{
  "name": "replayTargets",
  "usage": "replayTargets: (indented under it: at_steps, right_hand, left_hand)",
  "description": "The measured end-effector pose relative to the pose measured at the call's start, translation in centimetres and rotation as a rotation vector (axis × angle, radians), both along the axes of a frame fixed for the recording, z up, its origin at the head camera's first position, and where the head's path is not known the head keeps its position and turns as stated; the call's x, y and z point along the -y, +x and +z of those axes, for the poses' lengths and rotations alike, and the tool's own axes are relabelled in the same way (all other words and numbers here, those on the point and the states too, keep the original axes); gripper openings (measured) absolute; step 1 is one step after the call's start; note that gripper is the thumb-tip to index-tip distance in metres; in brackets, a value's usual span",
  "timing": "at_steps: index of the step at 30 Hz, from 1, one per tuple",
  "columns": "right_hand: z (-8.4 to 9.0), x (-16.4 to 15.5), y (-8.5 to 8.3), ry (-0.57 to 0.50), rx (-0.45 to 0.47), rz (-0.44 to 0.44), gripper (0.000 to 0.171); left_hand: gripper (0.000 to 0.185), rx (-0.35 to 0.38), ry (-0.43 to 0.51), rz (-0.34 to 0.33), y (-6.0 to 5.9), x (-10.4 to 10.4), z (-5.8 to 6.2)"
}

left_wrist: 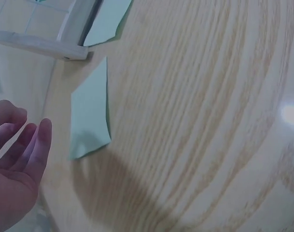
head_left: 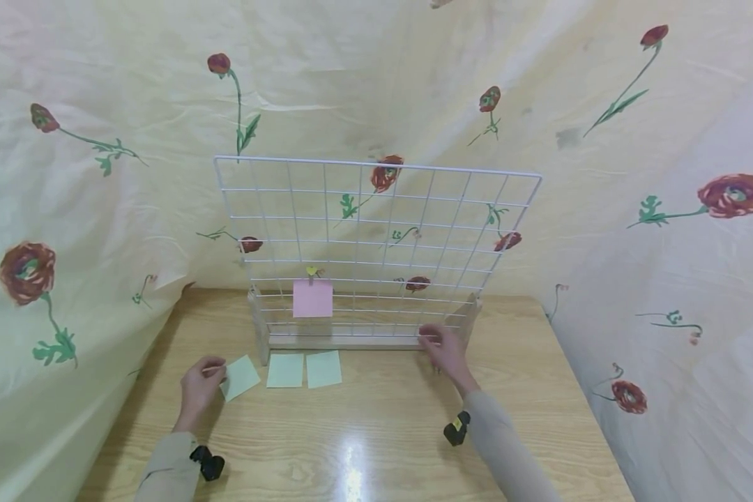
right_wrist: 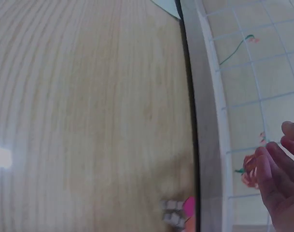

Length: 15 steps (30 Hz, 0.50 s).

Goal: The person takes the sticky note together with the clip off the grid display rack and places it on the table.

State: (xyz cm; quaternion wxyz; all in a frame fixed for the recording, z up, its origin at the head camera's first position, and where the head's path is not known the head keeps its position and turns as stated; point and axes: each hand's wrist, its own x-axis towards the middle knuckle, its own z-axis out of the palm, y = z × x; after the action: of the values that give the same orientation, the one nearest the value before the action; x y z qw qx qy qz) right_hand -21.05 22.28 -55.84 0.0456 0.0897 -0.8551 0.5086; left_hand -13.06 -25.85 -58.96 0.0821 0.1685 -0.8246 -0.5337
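At the front left of the table point(head_left: 376, 425), the left hand point(head_left: 199, 388) lies beside a green paper note point(head_left: 240, 377), its fingers loosely bent and gripping nothing; the left wrist view shows the fingertips point(left_wrist: 40, 133) just short of the note's edge. Two more green notes point(head_left: 304, 369) lie side by side to its right, just in front of the wooden base point(head_left: 345, 341) of a white wire grid point(head_left: 376, 237) that stands upright on the table. On the other side, the right hand point(head_left: 444, 351) rests against the lower right part of that grid, fingers relaxed and closed on nothing. A pink note point(head_left: 312, 298) hangs on the grid under a small yellow clip point(head_left: 312, 271). Flowered cloth point(head_left: 100, 174) hangs behind and around the table.
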Motion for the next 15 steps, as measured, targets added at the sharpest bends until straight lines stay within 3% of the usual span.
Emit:
replayTargets:
  at_steps: [5, 15]
  right_hand:
    - [1.0, 1.0, -0.5, 0.025, -0.006, 0.084, 0.028]
    - [2.2, 3.5, -0.9, 0.043, 0.002, 0.125, 0.03]
  left_hand:
    - [0.02, -0.021, 0.028, -0.006, -0.3, -0.5, 0.7]
    - [0.019, -0.047, 0.045, -0.043, -1.4, -1.5, 1.3]
